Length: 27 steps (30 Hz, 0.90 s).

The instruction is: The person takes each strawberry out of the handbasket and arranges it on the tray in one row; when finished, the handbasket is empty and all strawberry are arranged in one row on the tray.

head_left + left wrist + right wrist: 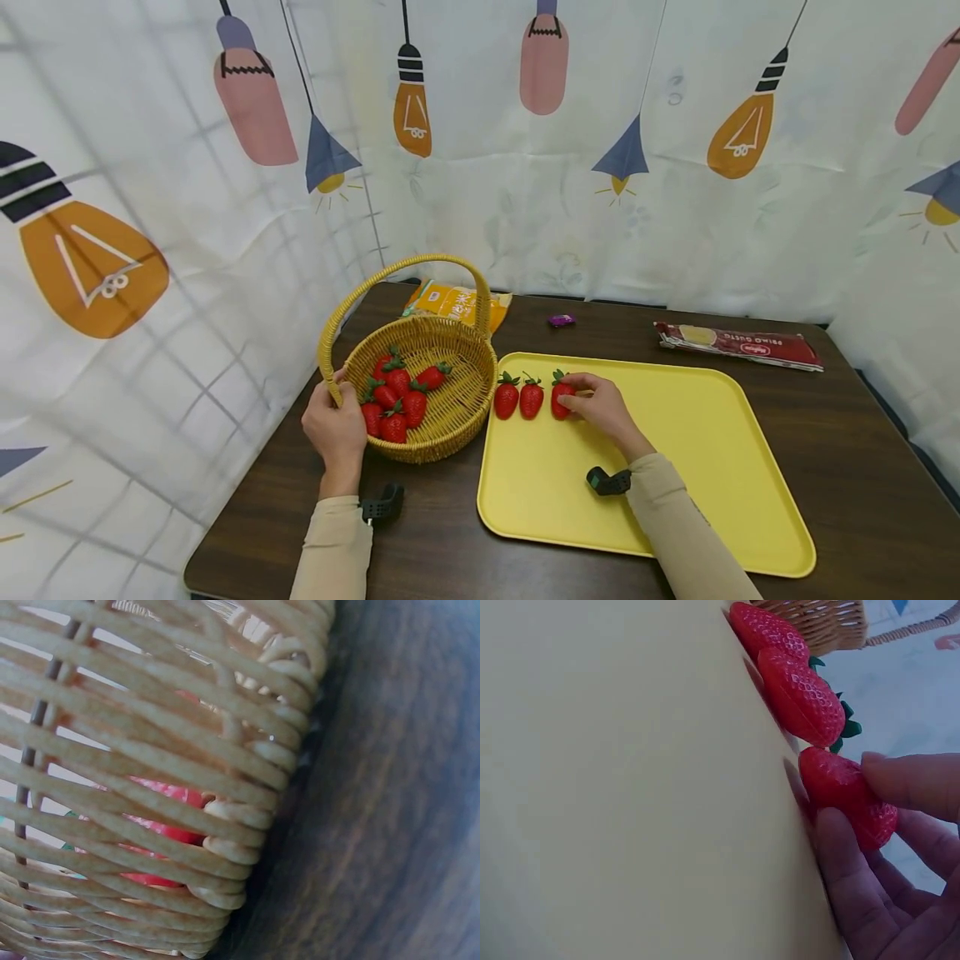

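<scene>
Right hand (602, 407) pinches a red, tapered, green-leaved strawberry (562, 403) at the far-left part of the yellow rectangular tray (540, 500) — leaf end toward the tray's far edge, long axis roughly parallel to two neighbouring strawberries (531, 402). Left hand (337, 421) grips the round yellow woven basket (435, 452) near its handle's foot. Right-wrist view shows thumb and fingertips on the fruit (leaves hidden there); left-wrist view — red through the weave.
</scene>
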Each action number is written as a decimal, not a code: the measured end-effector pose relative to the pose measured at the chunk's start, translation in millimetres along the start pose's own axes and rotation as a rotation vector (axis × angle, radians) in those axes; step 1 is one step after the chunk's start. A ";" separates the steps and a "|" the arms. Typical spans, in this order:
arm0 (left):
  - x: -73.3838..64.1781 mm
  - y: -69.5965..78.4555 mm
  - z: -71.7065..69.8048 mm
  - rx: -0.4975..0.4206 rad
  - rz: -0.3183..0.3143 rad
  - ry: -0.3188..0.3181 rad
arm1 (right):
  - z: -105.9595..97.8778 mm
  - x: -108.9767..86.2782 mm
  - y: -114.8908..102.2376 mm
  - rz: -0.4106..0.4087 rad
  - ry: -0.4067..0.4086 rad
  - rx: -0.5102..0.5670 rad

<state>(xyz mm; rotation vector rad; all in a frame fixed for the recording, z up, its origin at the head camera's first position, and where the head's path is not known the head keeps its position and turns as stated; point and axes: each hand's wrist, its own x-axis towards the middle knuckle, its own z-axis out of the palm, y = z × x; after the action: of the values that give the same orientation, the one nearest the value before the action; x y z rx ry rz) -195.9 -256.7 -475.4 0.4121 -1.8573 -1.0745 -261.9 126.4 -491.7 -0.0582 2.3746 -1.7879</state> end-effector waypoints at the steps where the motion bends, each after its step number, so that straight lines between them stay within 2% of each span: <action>1: -0.1 0.3 0.1 0.000 -0.001 -0.002 | -0.3 0.0 0.2 -0.003 0.002 -0.015; 19: -0.4 -0.6 0.0 0.002 -0.025 0.006 | 1.3 0.3 2.5 -0.024 -0.067 -0.011; 27: -0.7 -1.0 0.6 0.008 -0.014 0.011 | 1.8 -1.7 2.0 -0.016 -0.082 -0.005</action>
<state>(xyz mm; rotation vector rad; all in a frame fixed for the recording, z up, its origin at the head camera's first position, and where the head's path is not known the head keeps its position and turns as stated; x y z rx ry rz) -196.2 -256.5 -476.7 0.4352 -1.8525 -1.0724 -259.8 125.5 -493.9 -0.1494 2.3284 -1.7514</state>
